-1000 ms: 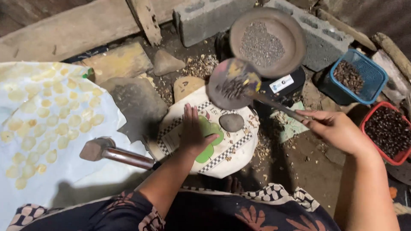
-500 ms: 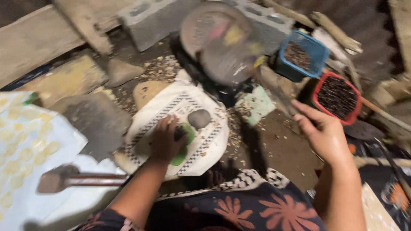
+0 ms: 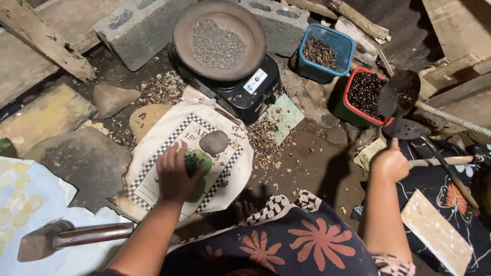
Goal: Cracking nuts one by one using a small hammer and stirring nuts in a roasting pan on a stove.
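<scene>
My left hand (image 3: 174, 176) rests palm-down on a checkered cloth sack (image 3: 153, 168), its fingertips at a small pile of dark seeds (image 3: 193, 163). A flat grey stone (image 3: 214, 141) lies on the sack just beyond the pile. My right hand (image 3: 391, 164) is closed around a wooden handle, thumb up. Above it a round dark ladle (image 3: 400, 94) holding a few seeds tilts at the edge of a red basket (image 3: 349, 113) full of dark seeds. A slotted spatula (image 3: 405, 129) lies between the hand and the ladle.
A black electric stove (image 3: 253, 92) carries a clay pan (image 3: 184, 30) of grey seeds. A blue basket (image 3: 343, 48) of seeds stands right of it. A hammer (image 3: 71, 237) lies on a white sheet at lower left. Stones, concrete blocks, planks and husk litter surround the sack.
My right hand has swung the ladle from above the sack and stove to the right, over the red basket. My left hand has stayed on the sack.
</scene>
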